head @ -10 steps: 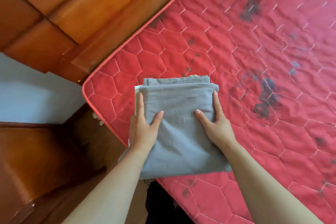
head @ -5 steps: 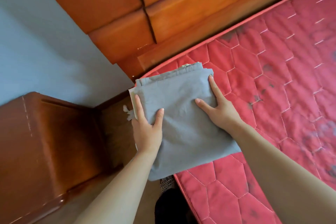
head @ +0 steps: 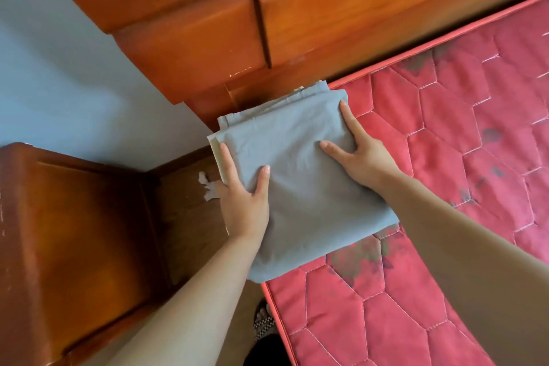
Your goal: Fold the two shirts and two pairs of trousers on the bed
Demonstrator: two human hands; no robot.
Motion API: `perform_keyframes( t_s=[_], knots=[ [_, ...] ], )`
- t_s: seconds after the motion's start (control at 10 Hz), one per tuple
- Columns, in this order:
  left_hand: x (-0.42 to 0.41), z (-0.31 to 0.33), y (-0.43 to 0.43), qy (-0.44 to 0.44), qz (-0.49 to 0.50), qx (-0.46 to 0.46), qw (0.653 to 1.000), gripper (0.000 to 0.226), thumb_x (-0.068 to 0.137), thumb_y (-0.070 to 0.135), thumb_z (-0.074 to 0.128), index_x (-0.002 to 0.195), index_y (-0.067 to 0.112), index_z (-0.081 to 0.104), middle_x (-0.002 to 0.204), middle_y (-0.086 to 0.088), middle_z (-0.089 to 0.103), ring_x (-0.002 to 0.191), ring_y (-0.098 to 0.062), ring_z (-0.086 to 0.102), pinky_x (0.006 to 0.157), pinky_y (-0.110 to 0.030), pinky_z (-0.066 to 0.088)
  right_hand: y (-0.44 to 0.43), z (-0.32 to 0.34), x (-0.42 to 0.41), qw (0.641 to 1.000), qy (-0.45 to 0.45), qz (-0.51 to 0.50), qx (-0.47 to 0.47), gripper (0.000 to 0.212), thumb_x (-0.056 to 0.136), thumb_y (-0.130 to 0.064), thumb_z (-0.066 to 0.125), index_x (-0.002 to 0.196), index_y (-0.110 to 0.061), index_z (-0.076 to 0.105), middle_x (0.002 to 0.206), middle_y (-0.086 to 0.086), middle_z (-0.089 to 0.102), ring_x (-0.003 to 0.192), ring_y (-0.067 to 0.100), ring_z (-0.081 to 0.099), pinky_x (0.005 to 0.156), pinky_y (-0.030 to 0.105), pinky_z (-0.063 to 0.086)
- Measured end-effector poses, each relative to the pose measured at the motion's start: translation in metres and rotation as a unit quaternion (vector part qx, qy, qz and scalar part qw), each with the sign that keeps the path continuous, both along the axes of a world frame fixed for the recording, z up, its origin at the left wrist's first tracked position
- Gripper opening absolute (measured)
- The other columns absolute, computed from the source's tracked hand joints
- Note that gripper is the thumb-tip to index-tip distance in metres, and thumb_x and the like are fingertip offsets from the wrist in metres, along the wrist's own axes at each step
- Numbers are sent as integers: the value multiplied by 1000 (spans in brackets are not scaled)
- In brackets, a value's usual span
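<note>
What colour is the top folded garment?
The top garment is plain blue-grey, seen best in the head view.

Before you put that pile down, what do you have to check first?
1. Both hands holding the pile of folded clothes: ok. The left hand and right hand grip opposite sides.
2. Grey top layer lying smooth: ok.
3. Edges lined up: not ok. A cream layer sticks out on the left.
4. Pile fully over the mattress: not ok. Its left part hangs past the corner.
5. Pile clear of the wooden headboard: cannot tell.
6. All four garments in the pile: cannot tell.
</note>
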State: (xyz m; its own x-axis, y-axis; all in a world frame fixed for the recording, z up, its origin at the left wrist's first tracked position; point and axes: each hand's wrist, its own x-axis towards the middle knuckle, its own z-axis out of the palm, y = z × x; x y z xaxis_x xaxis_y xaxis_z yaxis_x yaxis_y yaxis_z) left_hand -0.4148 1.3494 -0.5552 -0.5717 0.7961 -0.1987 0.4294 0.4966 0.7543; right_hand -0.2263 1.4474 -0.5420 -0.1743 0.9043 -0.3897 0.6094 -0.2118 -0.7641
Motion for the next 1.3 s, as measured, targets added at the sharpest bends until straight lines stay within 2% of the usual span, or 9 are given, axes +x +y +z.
perform_keyframes(
  t_s=[0.2, 0.3, 0.4, 0.5, 0.6, 0.7, 0.8, 1.0, 1.3],
  knots=[
    [-8, -1, 21, -2, 10, 11, 1000, 79, 84, 60, 49, 139, 55, -6, 115, -8, 45, 88, -16, 52, 77, -27, 47, 27, -1, -7, 999, -19, 7, 33, 76, 70, -77, 51, 124, -75, -2, 110, -14, 55, 101, 16, 57, 76, 23, 41],
    [-8, -5, 28, 0, 20, -47, 999, 79, 84, 62, 46, 142, 50, -6, 123, -15, 44, 94, -24, 55, 80, -31, 47, 34, -6, -12, 996, -79, 42, 19, 77, 73, -77, 46, 129, -69, -6, 128, -1, 50, 112, 26, 53, 82, 30, 42],
    [-5, 0, 31, 82, 22, -131, 988, 76, 87, 63, 38, 144, 43, -7, 144, -17, 22, 121, -37, 42, 90, -45, 45, 32, -4, -16, 974, -208, 65, 59, 78, 76, -78, 35, 139, -55, -7, 133, 9, 35, 115, 34, 46, 87, 42, 42],
    [-4, 14, 29, 259, -55, -100, 959, 70, 91, 56, 35, 148, 34, 2, 153, -15, 6, 141, -38, 9, 106, -62, 21, 19, 9, -18, 944, -267, 71, 179, 74, 83, -67, 37, 145, -34, 17, 150, 12, 18, 135, 36, 22, 101, 53, 31],
    [-1, 19, 26, 347, -224, -26, 910, 62, 93, 52, 32, 148, 34, 9, 155, -12, 9, 144, -33, 5, 109, -57, 8, 2, 15, -17, 932, -223, 135, 252, 66, 87, -57, 43, 143, -23, 34, 153, 9, 23, 141, 34, 18, 107, 52, 27],
    [2, 10, 25, 361, -304, -56, 880, 62, 92, 54, 21, 149, 32, 10, 157, -9, 8, 145, -29, 4, 112, -53, 12, -6, 6, -15, 919, -218, 209, 252, 68, 86, -60, 35, 145, -28, 27, 157, 4, 12, 144, 28, 6, 114, 49, 14],
    [3, -7, 27, 370, -290, -83, 879, 64, 91, 57, 15, 149, 32, 7, 158, -7, 6, 145, -27, 3, 114, -49, 9, -5, -13, -13, 912, -233, 228, 250, 71, 87, -66, 25, 148, -32, 14, 158, 1, 0, 144, 23, -4, 116, 43, 5],
    [3, -30, 34, 396, -280, -82, 870, 65, 90, 58, 21, 148, 33, 11, 157, -6, 11, 144, -26, 9, 113, -48, 10, -2, -36, -14, 909, -233, 202, 279, 70, 87, -63, 35, 147, -29, 21, 157, 4, 11, 144, 28, 9, 114, 44, 15],
    [7, 38, 9, 340, -303, -117, 883, 77, 80, 74, -3, 147, 37, 1, 158, -1, 7, 145, -30, 3, 111, -58, 7, -32, 38, -19, 931, -200, 149, 267, 73, 85, -55, 50, 147, -25, 23, 156, 2, 19, 144, 26, 14, 114, 43, 15]
  ],
)
